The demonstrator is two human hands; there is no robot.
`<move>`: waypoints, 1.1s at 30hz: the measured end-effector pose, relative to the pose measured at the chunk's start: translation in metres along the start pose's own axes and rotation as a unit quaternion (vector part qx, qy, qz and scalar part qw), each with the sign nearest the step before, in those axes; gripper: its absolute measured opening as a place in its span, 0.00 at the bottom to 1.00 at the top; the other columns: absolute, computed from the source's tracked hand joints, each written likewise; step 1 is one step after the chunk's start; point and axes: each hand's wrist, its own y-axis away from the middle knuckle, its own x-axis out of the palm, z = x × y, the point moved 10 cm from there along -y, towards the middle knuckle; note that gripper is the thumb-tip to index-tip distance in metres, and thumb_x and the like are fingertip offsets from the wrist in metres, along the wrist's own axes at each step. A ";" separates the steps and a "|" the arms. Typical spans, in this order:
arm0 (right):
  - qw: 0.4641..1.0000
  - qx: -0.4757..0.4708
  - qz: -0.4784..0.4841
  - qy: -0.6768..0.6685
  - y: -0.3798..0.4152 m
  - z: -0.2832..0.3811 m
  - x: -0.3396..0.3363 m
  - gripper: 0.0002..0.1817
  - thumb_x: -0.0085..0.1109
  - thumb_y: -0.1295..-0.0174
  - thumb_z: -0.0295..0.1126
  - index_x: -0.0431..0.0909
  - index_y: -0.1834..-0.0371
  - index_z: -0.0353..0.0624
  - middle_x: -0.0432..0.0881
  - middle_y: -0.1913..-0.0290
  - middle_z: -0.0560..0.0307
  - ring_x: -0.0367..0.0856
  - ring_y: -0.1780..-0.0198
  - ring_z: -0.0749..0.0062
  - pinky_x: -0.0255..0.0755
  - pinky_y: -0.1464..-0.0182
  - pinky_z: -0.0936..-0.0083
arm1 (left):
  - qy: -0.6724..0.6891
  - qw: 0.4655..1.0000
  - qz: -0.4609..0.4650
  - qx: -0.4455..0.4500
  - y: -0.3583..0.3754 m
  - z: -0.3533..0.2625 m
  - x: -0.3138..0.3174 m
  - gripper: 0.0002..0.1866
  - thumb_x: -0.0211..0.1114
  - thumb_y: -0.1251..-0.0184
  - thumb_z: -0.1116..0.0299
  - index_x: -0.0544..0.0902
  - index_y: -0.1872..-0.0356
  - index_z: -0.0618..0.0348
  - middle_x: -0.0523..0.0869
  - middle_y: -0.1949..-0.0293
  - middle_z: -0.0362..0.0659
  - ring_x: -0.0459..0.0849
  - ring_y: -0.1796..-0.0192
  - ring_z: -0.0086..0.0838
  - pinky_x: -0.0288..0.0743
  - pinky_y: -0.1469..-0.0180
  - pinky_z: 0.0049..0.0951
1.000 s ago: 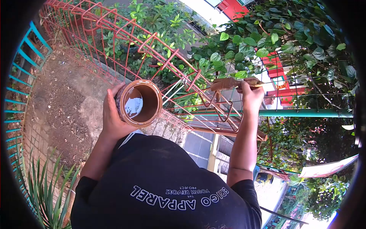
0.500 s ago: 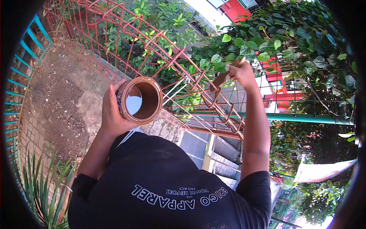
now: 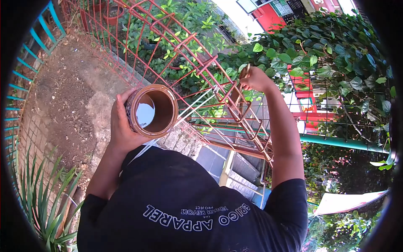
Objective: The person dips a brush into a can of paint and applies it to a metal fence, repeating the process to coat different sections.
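My left hand is wrapped round the side of a round jar with a brown rim. Its mouth faces up toward me; inside are brown walls and a shiny liquid surface with a pale reflection. My right hand is closed on a paintbrush, its handle end showing above the fingers. The brush head is down at the top of the wire fence, partly hidden by the hand and bars. The fence bars are reddish, turning browner toward the lower right.
A white cord ties to the fence near the jar. Leafy vines hang over a dark mesh behind my right arm, with a green pipe below. Bare soil and a spiky plant lie to the left.
My right hand has moved a little left and down along the fence top with the paintbrush, and its wrist has turned. The jar stays in my left hand, almost unmoved. The view has shifted slightly.
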 end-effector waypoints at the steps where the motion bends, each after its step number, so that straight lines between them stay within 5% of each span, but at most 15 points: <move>1: 1.000 -0.007 -0.015 0.009 -0.001 0.004 -0.002 0.10 0.64 0.46 0.31 0.84 0.65 0.34 0.88 0.71 0.53 0.87 0.72 0.71 0.81 0.68 0.72 | -0.001 1.000 -0.002 -0.004 0.002 0.002 -0.001 0.82 0.92 0.62 0.61 0.30 0.17 0.54 0.62 0.27 0.64 0.72 0.29 0.51 0.70 0.29 0.49; 6: 0.999 -0.008 -0.048 0.022 0.004 0.017 -0.006 0.09 0.63 0.46 0.31 0.85 0.67 0.35 0.87 0.73 0.52 0.87 0.72 0.71 0.80 0.67 0.70 | -0.009 1.000 0.001 -0.010 0.007 0.008 -0.003 0.83 0.92 0.64 0.60 0.29 0.17 0.53 0.61 0.27 0.64 0.71 0.29 0.51 0.70 0.29 0.49; 9: 0.952 -0.015 -0.069 0.299 0.005 0.028 -0.014 0.10 0.63 0.46 0.32 0.86 0.67 0.36 0.86 0.75 0.53 0.86 0.73 0.70 0.80 0.66 0.70 | -0.015 1.000 -0.003 -0.009 0.007 0.007 -0.004 0.83 0.92 0.64 0.58 0.29 0.17 0.53 0.61 0.27 0.64 0.71 0.28 0.51 0.70 0.29 0.49; 13: 0.996 0.022 -0.089 -0.016 0.007 0.010 -0.037 0.14 0.65 0.46 0.37 0.87 0.67 0.35 0.88 0.74 0.50 0.87 0.72 0.66 0.80 0.64 0.67 | -0.024 1.000 -0.004 -0.010 0.006 0.007 -0.008 0.83 0.93 0.64 0.57 0.29 0.18 0.53 0.61 0.27 0.64 0.71 0.28 0.51 0.69 0.28 0.50; 17: 0.984 0.013 -0.087 0.155 0.000 0.020 -0.009 0.13 0.65 0.46 0.37 0.88 0.68 0.36 0.88 0.75 0.50 0.89 0.72 0.68 0.81 0.65 0.71 | -0.013 1.000 -0.003 -0.020 0.006 0.010 -0.005 0.84 0.93 0.65 0.56 0.29 0.18 0.53 0.61 0.27 0.64 0.71 0.28 0.51 0.68 0.28 0.50; 24: 0.997 0.015 -0.049 -0.056 -0.009 0.012 -0.002 0.12 0.66 0.46 0.34 0.87 0.68 0.34 0.88 0.73 0.49 0.88 0.73 0.70 0.82 0.68 0.73 | -0.016 0.999 -0.027 -0.023 0.006 0.015 -0.012 0.83 0.92 0.65 0.56 0.31 0.17 0.55 0.65 0.29 0.64 0.74 0.31 0.53 0.69 0.30 0.50; 26: 0.999 0.026 -0.023 0.008 -0.011 0.010 0.006 0.11 0.66 0.44 0.32 0.85 0.69 0.32 0.88 0.73 0.49 0.87 0.75 0.70 0.83 0.71 0.74 | -0.027 0.998 -0.054 -0.009 0.002 0.010 -0.018 0.80 0.91 0.64 0.54 0.35 0.17 0.59 0.73 0.33 0.65 0.79 0.36 0.55 0.72 0.35 0.50; 28: 0.994 0.089 -0.021 0.057 -0.010 0.003 -0.001 0.09 0.66 0.40 0.30 0.81 0.69 0.32 0.87 0.73 0.50 0.85 0.76 0.71 0.82 0.73 0.75 | -0.026 0.998 -0.045 -0.021 0.004 0.010 -0.019 0.81 0.91 0.64 0.55 0.33 0.17 0.58 0.69 0.31 0.64 0.76 0.33 0.54 0.71 0.33 0.50; 33: 0.997 0.057 -0.055 0.011 -0.015 0.013 -0.015 0.13 0.66 0.43 0.33 0.85 0.73 0.29 0.88 0.73 0.48 0.88 0.74 0.69 0.85 0.70 0.73 | 0.004 0.999 -0.025 -0.039 0.008 0.020 -0.016 0.83 0.92 0.65 0.59 0.29 0.18 0.55 0.60 0.27 0.62 0.70 0.27 0.52 0.67 0.27 0.50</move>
